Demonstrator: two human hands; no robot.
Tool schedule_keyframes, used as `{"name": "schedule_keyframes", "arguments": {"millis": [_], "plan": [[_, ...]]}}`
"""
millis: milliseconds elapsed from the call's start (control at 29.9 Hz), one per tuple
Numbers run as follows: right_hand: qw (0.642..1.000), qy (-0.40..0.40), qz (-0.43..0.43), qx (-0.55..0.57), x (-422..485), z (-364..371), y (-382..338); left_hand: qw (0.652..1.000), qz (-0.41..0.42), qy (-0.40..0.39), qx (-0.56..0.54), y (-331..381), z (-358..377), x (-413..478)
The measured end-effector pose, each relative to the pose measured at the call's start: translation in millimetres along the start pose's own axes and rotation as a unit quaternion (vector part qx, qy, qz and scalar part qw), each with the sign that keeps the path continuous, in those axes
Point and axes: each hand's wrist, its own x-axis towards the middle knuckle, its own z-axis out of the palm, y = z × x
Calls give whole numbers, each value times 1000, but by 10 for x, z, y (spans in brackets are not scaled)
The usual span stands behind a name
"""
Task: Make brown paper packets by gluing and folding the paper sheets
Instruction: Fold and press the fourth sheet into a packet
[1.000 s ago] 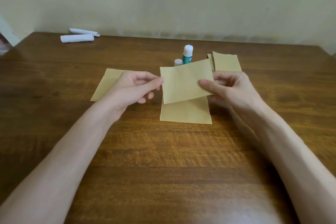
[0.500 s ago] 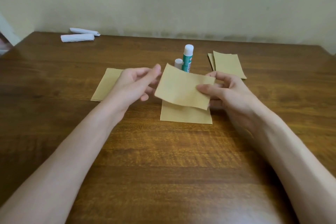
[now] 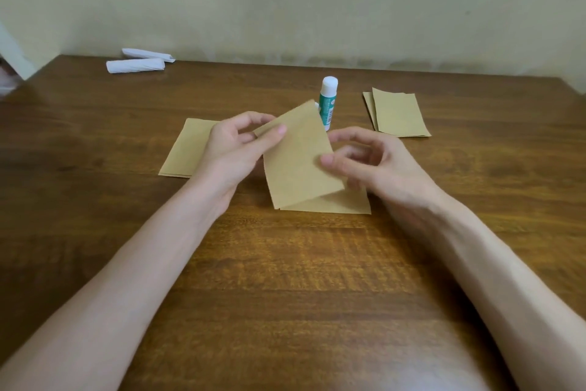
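Observation:
I hold a brown paper sheet (image 3: 298, 162) tilted above the table's middle. My left hand (image 3: 234, 149) pinches its upper left corner between thumb and fingers. My right hand (image 3: 380, 165) has its thumb on the sheet's right edge with fingers curled behind, slightly blurred. Under the held sheet, another brown sheet (image 3: 342, 203) lies flat on the wooden table (image 3: 285, 279). A green and white glue stick (image 3: 328, 99) stands upright just behind the held sheet.
A pile of brown sheets (image 3: 187, 149) lies left of my left hand, partly hidden by it. Two folded brown pieces (image 3: 399, 114) lie at the back right. Two white paper rolls (image 3: 136, 65) rest at the far left near the wall.
The held sheet has turned clockwise from lying wide to standing nearly upright and tilted. My left hand took hold of its upper corner. My right hand shifted lower on the right edge.

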Motion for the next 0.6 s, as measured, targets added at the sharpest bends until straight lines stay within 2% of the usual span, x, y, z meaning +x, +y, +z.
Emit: {"name": "schedule_keyframes", "arguments": {"millis": [100, 234, 301, 434, 534, 601], "plan": [[998, 34, -43, 24, 16, 5, 8, 993, 55, -63, 82, 64, 2, -72], [998, 37, -49, -23, 15, 44, 34, 981, 89, -123, 124, 113, 44, -154], [996, 74, -41, -32, 22, 61, 31, 982, 79, -119, 123, 104, 46, -137], [983, 178, 4, 42, 21, 53, -2, 984, 20, -122, 126, 82, -20, -67], [980, 184, 46, 65, 25, 31, -18, 989, 7, -102, 107, 65, -39, -52], [983, 160, 69, 52, 32, -14, -34, 994, 2, -66, 85, 57, -43, -40]]}}
